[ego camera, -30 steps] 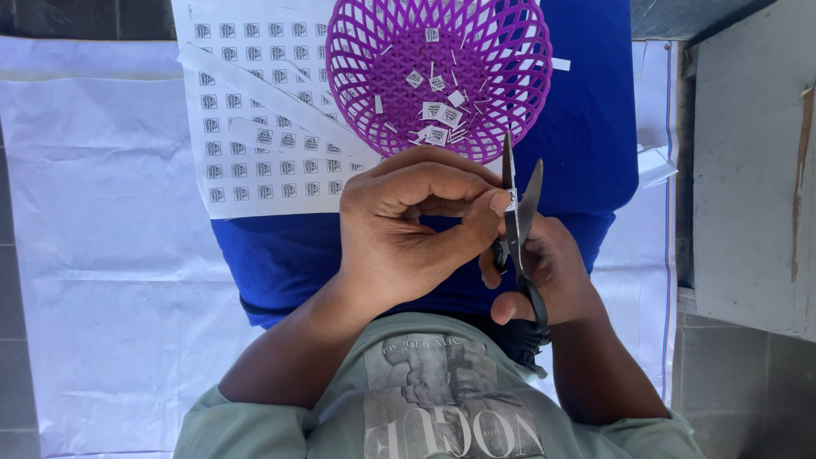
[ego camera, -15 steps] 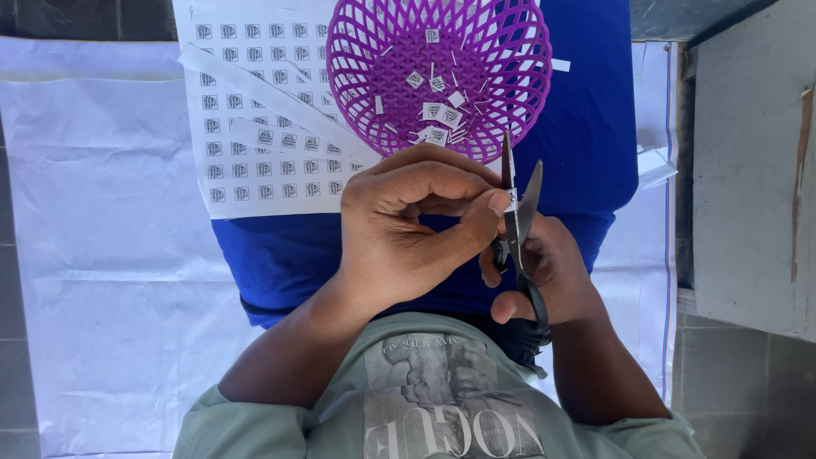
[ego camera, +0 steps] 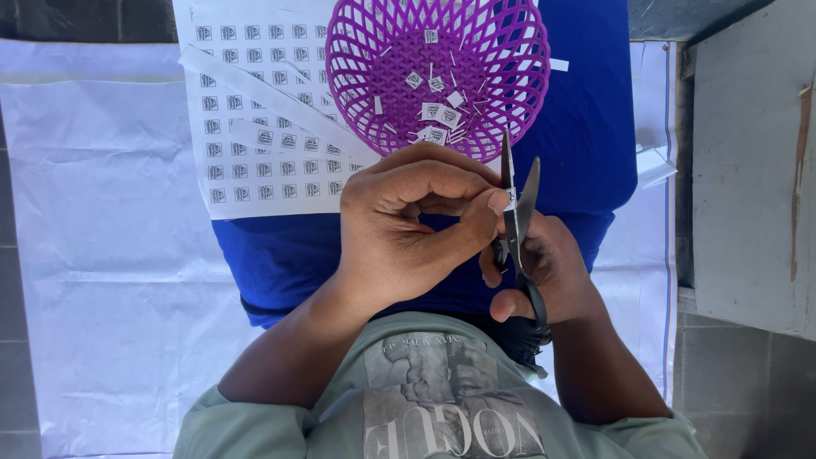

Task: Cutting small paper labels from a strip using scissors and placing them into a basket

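My left hand (ego camera: 408,225) pinches a tiny white paper piece (ego camera: 510,201) between thumb and forefinger, holding it between the blades of black scissors (ego camera: 517,223). My right hand (ego camera: 544,272) grips the scissors' handles, blades slightly apart and pointing away from me. Just beyond the blade tips stands a purple lattice basket (ego camera: 438,72) with several small cut paper squares inside.
A white sheet printed with rows of small squares (ego camera: 255,127) and a cut paper strip lie left of the basket on a blue cloth (ego camera: 586,127). White fabric (ego camera: 110,255) covers the floor. A grey slab (ego camera: 752,170) stands at the right.
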